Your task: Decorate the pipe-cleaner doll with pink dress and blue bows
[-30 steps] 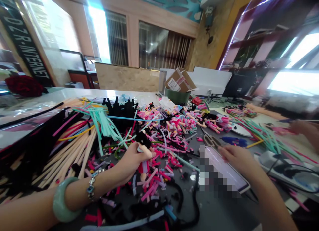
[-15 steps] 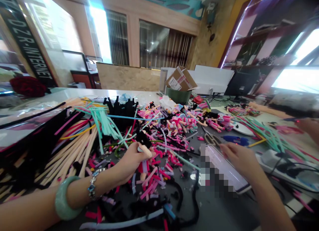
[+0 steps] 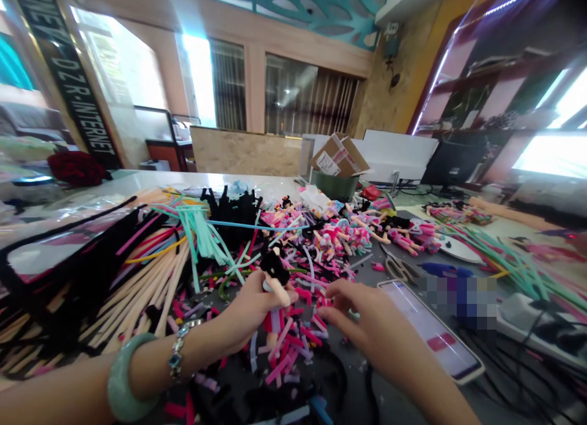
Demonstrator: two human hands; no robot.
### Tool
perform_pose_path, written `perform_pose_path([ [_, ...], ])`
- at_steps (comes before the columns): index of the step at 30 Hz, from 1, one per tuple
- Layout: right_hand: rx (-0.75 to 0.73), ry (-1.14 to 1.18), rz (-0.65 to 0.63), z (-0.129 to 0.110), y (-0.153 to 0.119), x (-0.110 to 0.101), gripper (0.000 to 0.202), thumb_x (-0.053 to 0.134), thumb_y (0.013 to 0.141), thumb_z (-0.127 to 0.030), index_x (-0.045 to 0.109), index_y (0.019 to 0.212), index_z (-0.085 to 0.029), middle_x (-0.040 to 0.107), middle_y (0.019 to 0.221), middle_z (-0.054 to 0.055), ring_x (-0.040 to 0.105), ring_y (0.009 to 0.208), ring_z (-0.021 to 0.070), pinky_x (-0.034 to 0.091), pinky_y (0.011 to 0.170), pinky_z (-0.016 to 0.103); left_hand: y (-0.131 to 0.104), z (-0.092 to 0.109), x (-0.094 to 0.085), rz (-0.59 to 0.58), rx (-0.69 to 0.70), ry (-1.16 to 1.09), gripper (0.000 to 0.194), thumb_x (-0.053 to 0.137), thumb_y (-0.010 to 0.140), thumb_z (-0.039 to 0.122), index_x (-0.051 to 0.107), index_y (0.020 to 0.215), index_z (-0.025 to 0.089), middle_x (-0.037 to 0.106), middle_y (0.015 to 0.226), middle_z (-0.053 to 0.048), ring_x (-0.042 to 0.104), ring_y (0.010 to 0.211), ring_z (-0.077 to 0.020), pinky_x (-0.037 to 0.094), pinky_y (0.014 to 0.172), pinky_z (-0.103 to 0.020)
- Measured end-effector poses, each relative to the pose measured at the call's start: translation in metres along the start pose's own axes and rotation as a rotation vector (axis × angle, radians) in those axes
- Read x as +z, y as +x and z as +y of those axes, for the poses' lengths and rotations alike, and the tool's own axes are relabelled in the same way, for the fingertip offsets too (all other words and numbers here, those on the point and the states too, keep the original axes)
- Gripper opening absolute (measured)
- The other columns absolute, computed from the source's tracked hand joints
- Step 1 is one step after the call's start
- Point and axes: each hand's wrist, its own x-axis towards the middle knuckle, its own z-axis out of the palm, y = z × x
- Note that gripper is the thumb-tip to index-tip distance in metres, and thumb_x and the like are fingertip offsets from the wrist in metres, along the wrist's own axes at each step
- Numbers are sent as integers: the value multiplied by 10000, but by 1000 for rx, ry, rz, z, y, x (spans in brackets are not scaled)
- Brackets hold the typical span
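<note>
My left hand [image 3: 254, 299], wearing a jade-green bangle and a jewelled bracelet, is closed around a small fuzzy doll [image 3: 274, 267]. The doll has a black top and a beige limb sticking out toward me, with pink and lilac parts below. Just to its right, my right hand [image 3: 367, 312] hovers over the cut pieces, thumb and fingers apart with nothing visible between them. Beneath both hands lies a scatter of short pink, red and lilac pipe cleaner pieces [image 3: 287, 358].
Beige pipe cleaners [image 3: 137, 290] and mint ones [image 3: 202, 229] fan out on the left. Finished dolls [image 3: 339, 232] are heaped behind. On the right lie a phone [image 3: 431, 333], scissors [image 3: 397, 266], a blue glue gun [image 3: 443, 269] and a power strip [image 3: 527, 318] with cables.
My right hand has moved left from beside the phone to over the cut pieces, close to the doll. My left hand keeps holding the doll. The view has shifted slightly.
</note>
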Motion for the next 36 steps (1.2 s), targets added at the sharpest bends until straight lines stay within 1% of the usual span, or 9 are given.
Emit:
perform_pose_path([
  [5,-141,-100,30,-9,40,7,271,624,831,-333,612,1060,-189,699,887,69,650,792,258,429,636,315,4,13,-2,-70,51,31,307,778,598,258,538,756,149,592,658,12,580,444,-137,413,268,-200],
  [7,-197,-54,56,-12,52,13,191,590,855,-273,624,1027,-197,701,884,53,653,792,236,435,642,303,8,15,-5,-86,128,71,284,766,616,273,549,742,139,560,577,33,515,365,-107,413,276,-210],
  [9,-230,-13,84,-14,58,21,134,550,877,-221,627,986,-209,702,892,28,655,803,203,443,664,285,11,16,-8,-34,237,139,273,781,596,232,557,711,127,537,539,45,497,387,-78,432,341,-184],
  [12,-251,38,166,-15,53,30,137,542,877,-189,614,991,-215,699,923,14,657,831,182,458,708,280,14,16,-11,12,291,170,261,781,597,216,562,703,124,569,595,26,537,480,-80,459,424,-169],
  [15,-278,70,271,-12,44,35,159,550,867,-169,607,1007,-219,694,938,23,659,825,194,470,702,298,13,15,-9,-19,213,182,283,770,617,272,560,747,133,546,539,41,495,391,-86,411,346,-184],
  [18,-336,35,327,-8,39,41,137,516,875,-130,622,924,-201,675,865,37,646,760,204,473,649,308,13,13,-8,-89,203,217,271,761,628,281,566,741,131,549,520,34,491,357,-93,374,327,-186],
  [24,-463,8,471,0,38,53,173,485,869,-81,637,873,-163,661,780,59,628,707,207,495,643,317,13,9,-8,-80,274,279,236,772,611,223,571,693,129,542,597,30,517,494,-90,421,464,-195],
  [31,-510,-39,525,1,36,58,215,423,907,-108,631,886,-156,676,799,86,647,714,200,528,661,308,17,9,-8,-127,307,344,260,779,599,231,543,662,140,533,610,22,487,559,-110,403,519,-216],
  [36,-563,-68,586,3,36,61,232,396,924,-129,623,892,-163,684,791,85,654,702,186,523,650,279,18,9,-9,-133,272,345,265,783,585,210,540,667,141,520,604,33,457,565,-101,395,549,-216],
])
